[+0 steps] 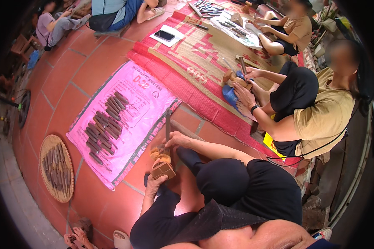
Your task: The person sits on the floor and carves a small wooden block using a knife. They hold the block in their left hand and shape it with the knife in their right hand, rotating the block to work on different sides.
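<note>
Left hand (156, 185), just below the frame's centre, is clamped on the squared base of a wooden carving (163, 170), pale brown, with straight grooves across its flat face and rounded, bulging forms above. Right hand (177, 139), above it, is closed around the lower end of a long, dark, flat tool (168, 121) that points toward the top of the frame. So the carving sits between both hands, its base against the left fingers. Smooth pink sheeting (139, 85), left of centre, bears slim brown sticks (104, 124); a round woven tray (44, 151) lies lower left.
</note>
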`<control>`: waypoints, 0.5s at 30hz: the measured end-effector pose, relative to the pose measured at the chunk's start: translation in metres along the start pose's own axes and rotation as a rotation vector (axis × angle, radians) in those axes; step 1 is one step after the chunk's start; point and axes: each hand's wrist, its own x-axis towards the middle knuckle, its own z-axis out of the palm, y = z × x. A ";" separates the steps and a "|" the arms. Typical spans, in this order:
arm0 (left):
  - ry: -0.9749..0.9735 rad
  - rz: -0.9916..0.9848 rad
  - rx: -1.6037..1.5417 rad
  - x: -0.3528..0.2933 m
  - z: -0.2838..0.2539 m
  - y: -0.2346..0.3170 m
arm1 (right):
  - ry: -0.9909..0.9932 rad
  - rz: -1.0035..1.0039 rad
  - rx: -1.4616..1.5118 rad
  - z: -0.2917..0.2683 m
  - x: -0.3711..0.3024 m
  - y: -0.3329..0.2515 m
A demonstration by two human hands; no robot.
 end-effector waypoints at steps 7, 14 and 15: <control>0.025 0.024 0.009 -0.002 0.001 0.002 | 0.013 0.029 0.188 -0.011 0.006 0.001; 0.042 0.024 -0.005 -0.001 -0.004 -0.004 | 0.178 0.085 0.260 -0.003 0.005 -0.003; 0.041 0.034 0.002 0.000 -0.003 -0.004 | 0.151 0.055 0.247 -0.007 0.007 0.000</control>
